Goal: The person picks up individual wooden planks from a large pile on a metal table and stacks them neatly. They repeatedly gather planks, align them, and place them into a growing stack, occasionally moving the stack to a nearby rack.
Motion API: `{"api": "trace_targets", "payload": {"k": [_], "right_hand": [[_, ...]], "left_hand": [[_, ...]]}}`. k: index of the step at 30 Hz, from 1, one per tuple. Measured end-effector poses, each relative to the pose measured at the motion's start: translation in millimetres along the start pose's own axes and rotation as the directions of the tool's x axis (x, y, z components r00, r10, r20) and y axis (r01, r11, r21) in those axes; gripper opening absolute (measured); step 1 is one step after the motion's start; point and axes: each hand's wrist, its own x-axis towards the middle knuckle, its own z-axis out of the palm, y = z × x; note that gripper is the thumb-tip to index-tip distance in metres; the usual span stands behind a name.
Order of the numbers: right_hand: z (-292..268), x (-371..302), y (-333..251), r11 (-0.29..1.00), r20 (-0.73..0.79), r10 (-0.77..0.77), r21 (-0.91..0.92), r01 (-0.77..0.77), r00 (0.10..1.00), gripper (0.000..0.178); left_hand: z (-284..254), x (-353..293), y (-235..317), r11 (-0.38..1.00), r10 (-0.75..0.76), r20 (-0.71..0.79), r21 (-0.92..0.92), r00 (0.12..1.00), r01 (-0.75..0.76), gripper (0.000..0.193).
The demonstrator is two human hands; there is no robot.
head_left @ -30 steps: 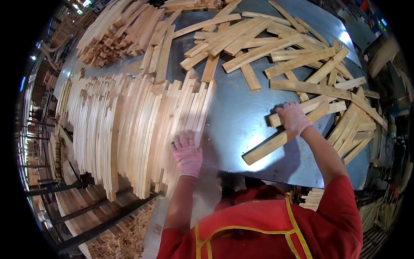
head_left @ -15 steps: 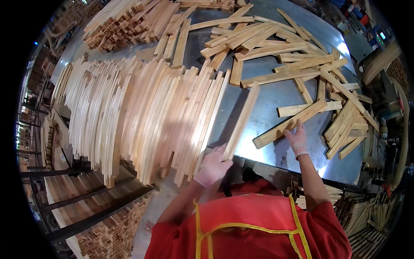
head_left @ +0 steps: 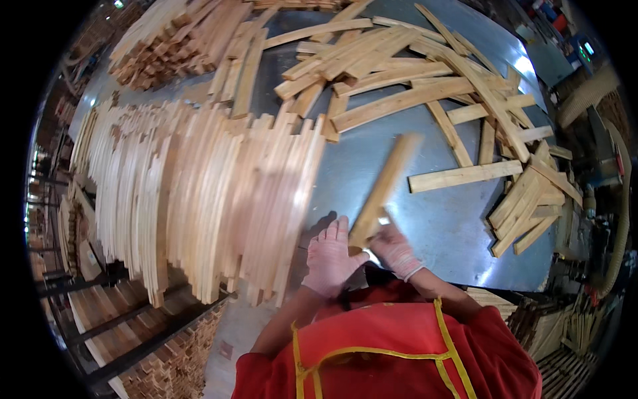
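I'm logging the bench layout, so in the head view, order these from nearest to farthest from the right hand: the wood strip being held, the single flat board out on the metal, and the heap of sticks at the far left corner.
1. Held wood strip, in the right hand, just ahead.
2. Single flat board, farther out to the right on the metal table.
3. Heap of sticks, at the far left corner.

One pale wooden slat (head_left: 384,189) is up off the grey metal table (head_left: 438,226) — long, flat, narrow, light yellow-tan, its surface blurred. It runs diagonally, the near end low by the gloves, the far end angled up and to the right toward the scattered boards. The left hand (head_left: 329,261), in a pale pink glove, lies flat with fingers spread, touching the slat's near end from the left. The right hand (head_left: 395,249), gloved the same, closes around that end from the right — both meet at the slat's base.
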Motion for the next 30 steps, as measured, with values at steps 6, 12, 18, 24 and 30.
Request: {"api": "trace_targets", "payload": {"k": [6, 12, 18, 24, 30], "right_hand": [[-171.0, 82.8, -77.1, 0.129, 0.296, -0.630, -0.871, 0.474, 0.717, 0.051], [-230.9, 111.7, -117.3, -0.064, 0.188, -0.056, -0.981, 0.185, 0.980, 0.073], [-142.5, 103.6, -158.3, 0.821, -0.051, -0.161, -0.561, 0.105, 0.986, 0.069], [-20.9, 142.8, -45.8, 0.934, -0.115, 0.008, -0.355, -0.049, 0.993, 0.060], [127.1, 77.5, -48.5, 0.996, 0.270, -0.005, 0.092, -0.021, 0.963, 0.058]], "left_hand": [[45.8, 18.5, -23.7, 0.937, -0.344, 0.046, -0.048, 0.938, 0.346, 0.072], [42.1, -22.3, -66.4, 0.942, -0.146, -0.363, 0.234, 0.920, 0.242, 0.068], [52.3, -88.8, -101.3, 0.931, -0.216, -0.406, 0.187, 0.888, 0.312, 0.067], [47.0, -220.7, -130.0, 0.843, -0.532, -0.370, -0.150, 0.762, 0.516, 0.052], [107.6, -242.2, -170.9, -0.205, -0.643, 0.431, -0.893, 0.633, 0.401, 0.045]]}}
